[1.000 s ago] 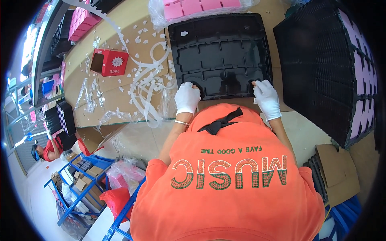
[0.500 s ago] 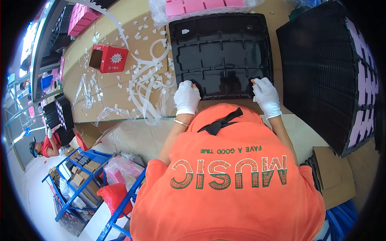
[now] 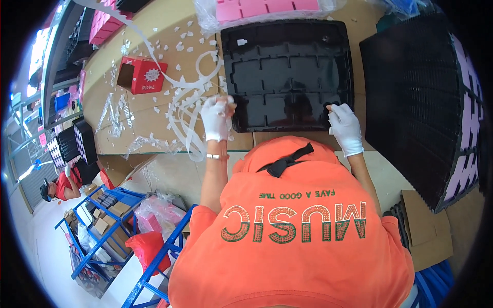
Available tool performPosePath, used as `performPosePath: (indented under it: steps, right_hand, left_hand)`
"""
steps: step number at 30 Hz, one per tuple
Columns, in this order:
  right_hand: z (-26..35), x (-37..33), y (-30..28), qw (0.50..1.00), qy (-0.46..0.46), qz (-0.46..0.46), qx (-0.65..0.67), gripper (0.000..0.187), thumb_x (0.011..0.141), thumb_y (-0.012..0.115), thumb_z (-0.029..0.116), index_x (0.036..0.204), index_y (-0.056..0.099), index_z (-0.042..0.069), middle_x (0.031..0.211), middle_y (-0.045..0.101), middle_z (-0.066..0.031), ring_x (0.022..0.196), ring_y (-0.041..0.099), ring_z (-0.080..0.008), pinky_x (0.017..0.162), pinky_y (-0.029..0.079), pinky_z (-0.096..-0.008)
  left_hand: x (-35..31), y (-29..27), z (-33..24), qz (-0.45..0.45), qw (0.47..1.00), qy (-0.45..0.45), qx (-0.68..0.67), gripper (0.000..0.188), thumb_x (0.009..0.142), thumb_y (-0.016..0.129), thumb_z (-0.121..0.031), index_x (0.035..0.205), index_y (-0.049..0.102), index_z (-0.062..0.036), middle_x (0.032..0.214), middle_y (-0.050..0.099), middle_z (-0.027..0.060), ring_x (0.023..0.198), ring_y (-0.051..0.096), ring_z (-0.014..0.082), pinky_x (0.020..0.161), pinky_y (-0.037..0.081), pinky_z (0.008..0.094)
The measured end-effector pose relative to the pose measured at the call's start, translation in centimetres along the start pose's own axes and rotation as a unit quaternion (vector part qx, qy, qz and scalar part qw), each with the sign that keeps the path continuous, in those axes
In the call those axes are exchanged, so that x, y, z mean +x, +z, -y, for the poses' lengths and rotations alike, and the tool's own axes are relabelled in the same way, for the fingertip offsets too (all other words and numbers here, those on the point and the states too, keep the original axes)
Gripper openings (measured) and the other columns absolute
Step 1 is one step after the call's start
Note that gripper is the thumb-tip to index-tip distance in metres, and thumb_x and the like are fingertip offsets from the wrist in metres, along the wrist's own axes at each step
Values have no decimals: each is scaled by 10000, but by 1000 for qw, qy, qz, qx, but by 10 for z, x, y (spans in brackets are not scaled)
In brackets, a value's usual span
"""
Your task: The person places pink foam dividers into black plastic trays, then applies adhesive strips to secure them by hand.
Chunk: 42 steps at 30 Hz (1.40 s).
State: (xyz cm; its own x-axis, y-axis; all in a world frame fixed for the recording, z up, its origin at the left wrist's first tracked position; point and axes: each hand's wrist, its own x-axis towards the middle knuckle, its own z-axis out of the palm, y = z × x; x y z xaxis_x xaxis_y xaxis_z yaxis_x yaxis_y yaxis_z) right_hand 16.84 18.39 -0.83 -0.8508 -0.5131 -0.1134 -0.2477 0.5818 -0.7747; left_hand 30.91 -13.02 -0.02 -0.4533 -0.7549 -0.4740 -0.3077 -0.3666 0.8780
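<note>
A black plastic tray (image 3: pixel 290 66) with moulded compartments lies on the table before me. One small white paper piece (image 3: pixel 242 42) rests in its far left part. My left hand (image 3: pixel 215 120), in a white glove that leaves the fingertips bare, is raised just left of the tray's near left corner. Its fingers are curled together, and what they hold, if anything, is too small to make out. My right hand (image 3: pixel 345 129), gloved alike, reaches over the tray's near right corner. Its thumb and fingers are pinched there, and whatever sits between them is hidden.
Left of the tray lie curled white strips (image 3: pixel 187 120), scattered white bits and a red box (image 3: pixel 144 75). Tall stacked black trays (image 3: pixel 411 102) stand at the right. Pink pieces in clear wrap (image 3: pixel 267 9) lie beyond. A blue rack (image 3: pixel 97 231) and another person (image 3: pixel 67 187) are at left.
My left hand has moved left, off the tray's near left corner. The right hand stays by the near right corner. The whole view has shifted slightly.
</note>
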Motion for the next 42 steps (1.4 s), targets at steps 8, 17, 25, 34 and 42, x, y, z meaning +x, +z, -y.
performPosePath:
  steps: [8,17,25,34,42]
  right_hand:
    - [16,1,-1,1000,13,2,20,162,901,549,101,999,662,40,859,574,-88,532,618,-200,502,483,-306]
    - [6,1,0,999,29,-32,-3,145,892,565,105,990,664,65,845,587,-80,583,631,-214,537,495,-330]
    - [5,4,-6,999,30,-30,-26,163,895,562,142,1005,665,79,877,603,-99,700,640,-259,633,500,-372]
    - [50,-6,-8,995,95,11,34,156,895,554,106,984,666,46,864,604,-101,700,638,-238,603,496,-351]
    - [33,-24,0,992,97,-39,66,159,868,576,66,994,665,27,882,606,-119,718,633,-256,640,486,-350]
  left_hand:
    - [130,81,-28,69,893,298,331,129,842,651,-103,901,697,1,717,669,98,590,647,163,524,497,278]
    - [135,134,-50,92,653,314,683,115,751,662,-124,771,706,-20,827,665,236,812,655,399,740,535,471]
    - [171,109,-37,82,769,274,572,159,754,605,-166,743,716,-53,780,664,216,786,657,389,748,528,465]
    - [147,58,-44,78,935,157,309,160,819,623,-164,797,713,-33,655,661,123,644,654,198,561,504,332]
    - [72,-97,-145,-65,952,293,57,179,863,661,-117,982,678,16,832,657,23,652,562,73,564,452,226]
